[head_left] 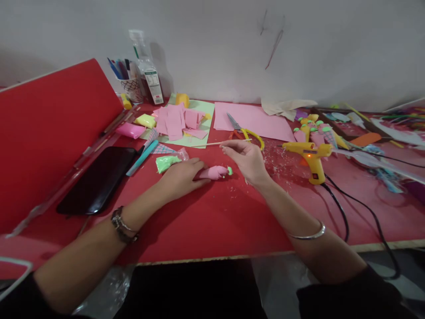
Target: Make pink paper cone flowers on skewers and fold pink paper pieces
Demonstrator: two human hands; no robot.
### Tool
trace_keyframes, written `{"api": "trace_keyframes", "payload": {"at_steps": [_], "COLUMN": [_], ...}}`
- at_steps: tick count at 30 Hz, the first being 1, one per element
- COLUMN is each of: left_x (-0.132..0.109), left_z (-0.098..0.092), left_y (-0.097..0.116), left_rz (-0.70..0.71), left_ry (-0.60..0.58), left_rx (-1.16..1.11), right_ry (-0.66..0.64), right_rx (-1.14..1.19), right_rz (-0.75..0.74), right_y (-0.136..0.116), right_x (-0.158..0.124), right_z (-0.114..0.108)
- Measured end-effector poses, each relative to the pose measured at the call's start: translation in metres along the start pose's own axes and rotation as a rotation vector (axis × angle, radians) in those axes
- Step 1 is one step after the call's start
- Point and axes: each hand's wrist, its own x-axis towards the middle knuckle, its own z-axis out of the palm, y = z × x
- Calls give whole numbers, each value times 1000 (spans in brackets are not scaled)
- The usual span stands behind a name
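My left hand (184, 178) is closed around a small pink paper cone (215, 173), which lies low over the red table with a light-green blob (229, 171) at its right tip. Between the thumb and fingertips of my right hand (247, 161) is a thin wooden stick (206, 145), held nearly level above the table. Just beyond my left hand sits a light-green clay packet (167, 163). Yellow-handled scissors (254, 136) lie behind my right hand, partly on a pink paper sheet (255, 122).
A yellow hot glue gun (312, 159) with an orange light stands at the right, its black cord trailing forward. Finished-looking pink cones (315, 133) cluster behind it. On the left are a black phone (98, 180), a pen cup (132, 88) and a glass bottle (152, 82). Pink strips (174, 122) lie behind.
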Motion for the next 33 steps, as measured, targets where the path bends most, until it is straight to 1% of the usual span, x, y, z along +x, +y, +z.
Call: {"api": "trace_keyframes", "payload": {"at_steps": [3, 7, 10, 15, 22, 26, 29, 33], "left_x": [1, 1, 1, 1, 2, 2, 1, 1], "left_z": [0, -1, -1, -2, -6, -7, -7, -8], "left_y": [-2, -4, -5, -4, -3, -2, -3, -3], "left_rz": [-48, -114, -143, -170, -215, -216, -219, -227], "left_ry": [51, 109, 114, 138, 116, 116, 119, 122], "left_rx": [-11, -42, -55, -56, 36, 62, 58, 59], "right_ry": [-47, -30, -37, -31, -57, -56, -59, -94], "right_rx": [-13, -20, -84, -215, -214, -194, -256, -458], "right_rz": [-37, -64, -67, -137, -196, -236, -308, -458], "right_y": [0, 2, 1, 0, 5, 5, 2, -3], "right_x": [2, 3, 2, -1, -1, -2, -3, -4], "right_z": [-3, -4, -4, -4, -5, -4, -5, -6]}}
